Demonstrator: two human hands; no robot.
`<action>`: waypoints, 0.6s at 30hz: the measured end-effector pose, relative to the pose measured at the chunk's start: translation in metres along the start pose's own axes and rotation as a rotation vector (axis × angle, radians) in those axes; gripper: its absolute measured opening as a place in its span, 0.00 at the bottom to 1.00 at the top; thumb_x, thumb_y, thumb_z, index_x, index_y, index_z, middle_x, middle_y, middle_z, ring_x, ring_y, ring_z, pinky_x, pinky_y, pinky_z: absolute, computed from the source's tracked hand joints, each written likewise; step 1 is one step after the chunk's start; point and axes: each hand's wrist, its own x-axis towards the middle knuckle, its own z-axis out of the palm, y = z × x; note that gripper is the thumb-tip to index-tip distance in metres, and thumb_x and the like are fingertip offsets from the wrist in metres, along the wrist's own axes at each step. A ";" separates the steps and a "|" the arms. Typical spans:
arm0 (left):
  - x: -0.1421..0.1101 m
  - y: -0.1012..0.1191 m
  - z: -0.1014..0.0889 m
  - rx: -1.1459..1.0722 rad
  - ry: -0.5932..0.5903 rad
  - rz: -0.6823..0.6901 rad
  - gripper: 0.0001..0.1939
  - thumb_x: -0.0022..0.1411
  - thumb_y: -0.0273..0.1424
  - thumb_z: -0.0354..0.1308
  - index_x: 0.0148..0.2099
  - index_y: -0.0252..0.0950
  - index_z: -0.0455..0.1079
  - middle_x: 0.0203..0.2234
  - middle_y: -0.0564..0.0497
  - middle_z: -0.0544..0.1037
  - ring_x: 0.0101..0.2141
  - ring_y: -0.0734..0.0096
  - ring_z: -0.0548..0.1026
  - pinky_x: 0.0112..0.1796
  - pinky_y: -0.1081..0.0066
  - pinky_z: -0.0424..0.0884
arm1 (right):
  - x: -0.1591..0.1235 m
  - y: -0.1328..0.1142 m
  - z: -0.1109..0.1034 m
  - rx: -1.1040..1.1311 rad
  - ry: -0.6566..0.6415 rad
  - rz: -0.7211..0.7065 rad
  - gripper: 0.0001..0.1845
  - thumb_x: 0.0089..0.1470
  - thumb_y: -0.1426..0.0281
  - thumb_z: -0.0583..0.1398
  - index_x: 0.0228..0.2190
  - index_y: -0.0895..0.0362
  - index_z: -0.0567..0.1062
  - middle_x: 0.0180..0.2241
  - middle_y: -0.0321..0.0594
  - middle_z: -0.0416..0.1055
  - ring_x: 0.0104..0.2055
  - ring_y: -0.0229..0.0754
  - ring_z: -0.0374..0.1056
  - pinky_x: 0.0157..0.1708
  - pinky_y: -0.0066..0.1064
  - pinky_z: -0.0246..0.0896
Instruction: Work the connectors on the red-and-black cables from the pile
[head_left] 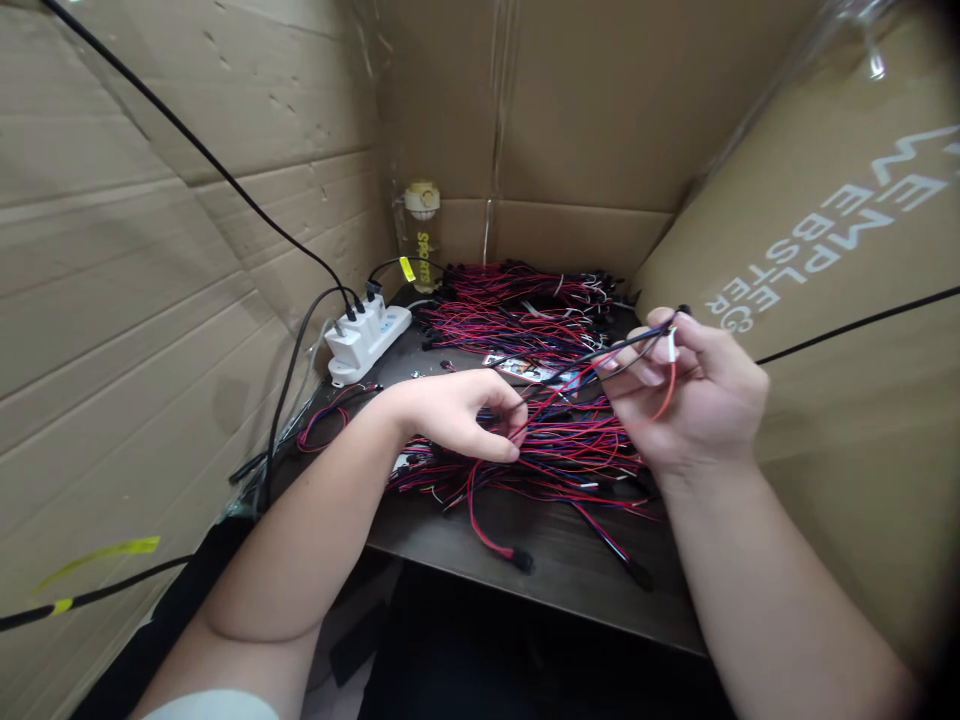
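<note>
A loose heap of red, blue and black wire leads [570, 450] with black connectors lies on a dark table [525, 570]. My left hand [465, 415] rests on the heap, fingers curled and pinching wires from it. My right hand [690, 395], raised a little above the heap, is closed on a few wire leads with a white connector [670, 345] and a black end near the fingertips. A second, tidier pile of the same leads [517, 305] lies farther back.
A white power strip [367, 340] with black plugs and cables sits at the back left. A clear bottle [422, 235] stands in the far corner. Cardboard walls [187, 250] enclose the table on three sides. Black cables cross the left and right walls.
</note>
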 end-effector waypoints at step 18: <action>-0.008 -0.008 -0.016 -0.430 0.075 0.009 0.08 0.56 0.29 0.66 0.31 0.32 0.71 0.22 0.51 0.76 0.22 0.77 0.73 0.25 0.78 0.70 | 0.016 -0.005 -0.015 0.187 0.133 -0.102 0.07 0.39 0.69 0.63 0.20 0.54 0.68 0.17 0.30 0.53 0.19 0.32 0.42 0.26 0.34 0.58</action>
